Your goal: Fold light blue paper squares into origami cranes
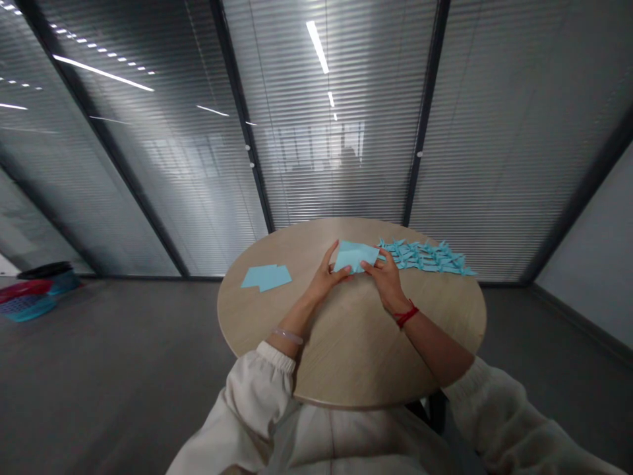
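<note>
A light blue sheet of paper [357, 254] is held up between both hands above the far middle of the table. My left hand [326, 277] grips its left side, with the thumb on the lower edge. At the right side, my right hand [386, 276] pinches the sheet between thumb and fingers. Just beyond the right hand lie several folded blue paper cranes [425, 256], packed in rows. More flat blue paper sheets [267, 277] overlap on the table to the left, apart from my left hand.
The round wooden table [356, 369] reaches close to my body. Behind it stands a glass partition with blinds [336, 178]. Plastic baskets [30, 300] sit on the floor at far left. A white wall [593, 264] rises at right.
</note>
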The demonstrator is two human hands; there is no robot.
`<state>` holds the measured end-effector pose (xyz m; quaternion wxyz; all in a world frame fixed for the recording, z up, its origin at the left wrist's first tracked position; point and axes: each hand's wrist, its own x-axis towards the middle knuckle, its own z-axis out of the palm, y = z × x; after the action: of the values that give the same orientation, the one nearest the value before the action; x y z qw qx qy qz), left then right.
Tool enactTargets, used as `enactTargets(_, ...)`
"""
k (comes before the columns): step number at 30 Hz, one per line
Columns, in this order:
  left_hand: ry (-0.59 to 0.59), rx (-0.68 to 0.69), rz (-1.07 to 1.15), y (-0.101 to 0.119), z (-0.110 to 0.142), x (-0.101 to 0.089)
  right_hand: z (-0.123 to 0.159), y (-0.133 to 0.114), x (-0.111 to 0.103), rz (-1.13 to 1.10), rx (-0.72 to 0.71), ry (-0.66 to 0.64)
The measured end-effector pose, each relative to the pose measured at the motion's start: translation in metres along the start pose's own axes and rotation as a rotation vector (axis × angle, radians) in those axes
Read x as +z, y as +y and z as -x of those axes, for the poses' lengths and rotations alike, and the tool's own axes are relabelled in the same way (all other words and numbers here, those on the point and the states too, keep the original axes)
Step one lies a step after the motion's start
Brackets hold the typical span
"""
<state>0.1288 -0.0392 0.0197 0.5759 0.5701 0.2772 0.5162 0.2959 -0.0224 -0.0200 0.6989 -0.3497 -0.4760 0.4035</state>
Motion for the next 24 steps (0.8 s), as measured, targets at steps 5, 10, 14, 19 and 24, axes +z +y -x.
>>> enactTargets(5, 0.021, 0.178, -0.23, 0.002, -0.001, -0.001, 0.001, -0.005, 0.001, -0.068, 0.029, 0.027)
enactTargets(10, 0.046, 0.184, -0.241, 0.006, 0.002, -0.001, 0.003, -0.007, 0.002, -0.047, 0.038, -0.032)
enactTargets(14, 0.064, 0.239, -0.343, 0.008, 0.003, -0.002, 0.004, -0.008, 0.002, -0.052, 0.058, -0.061)
enactTargets(19, 0.145, 0.251, -0.398, 0.006, 0.0, -0.004, 0.006, -0.012, 0.005, -0.104, 0.099, -0.053)
enactTargets(24, 0.208, 0.176, -0.285, 0.002, -0.002, -0.007, 0.006, -0.014, 0.008, -0.122, 0.099, -0.048)
